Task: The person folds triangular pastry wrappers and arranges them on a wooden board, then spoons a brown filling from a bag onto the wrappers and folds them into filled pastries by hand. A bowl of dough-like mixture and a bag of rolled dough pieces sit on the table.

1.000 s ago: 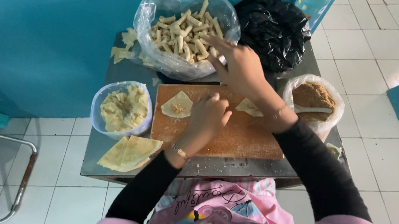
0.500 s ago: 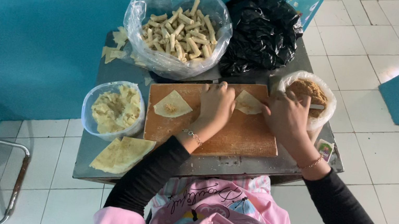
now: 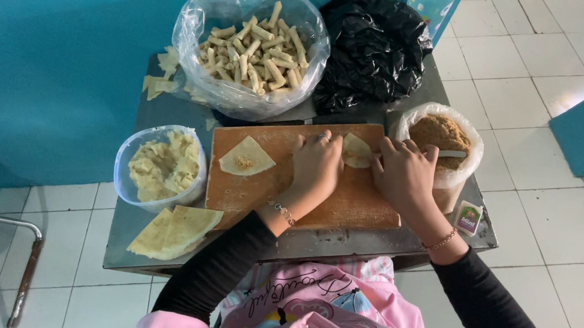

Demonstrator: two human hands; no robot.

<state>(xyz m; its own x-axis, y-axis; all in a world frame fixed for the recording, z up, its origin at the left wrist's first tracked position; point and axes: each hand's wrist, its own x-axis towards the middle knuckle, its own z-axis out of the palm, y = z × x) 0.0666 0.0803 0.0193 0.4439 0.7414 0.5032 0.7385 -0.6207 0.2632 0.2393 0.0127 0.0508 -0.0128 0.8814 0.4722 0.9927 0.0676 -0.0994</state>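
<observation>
both hands now back on wooden board point(image 3: 258, 186); a second ago right hand point(image 3: 404, 175) reached to bag of rolls point(image 3: 251, 50) behind board. left hand point(image 3: 316, 166) and right hand pinch small wrapper point(image 3: 356, 150) at board's far right edge, fingers curled. second filled wrapper point(image 3: 247, 157) waits on board's left part.

Wrapper point(image 3: 247, 158) on board point(image 3: 348, 203); bowl point(image 3: 159, 166) left.

Two hands working close together, palms down.
Left hand point(image 3: 316, 166) and right hand point(image 3: 404, 175) are curling their fingers inward, black-sleeved forearms angling in, bracelets on both wrists.
</observation>
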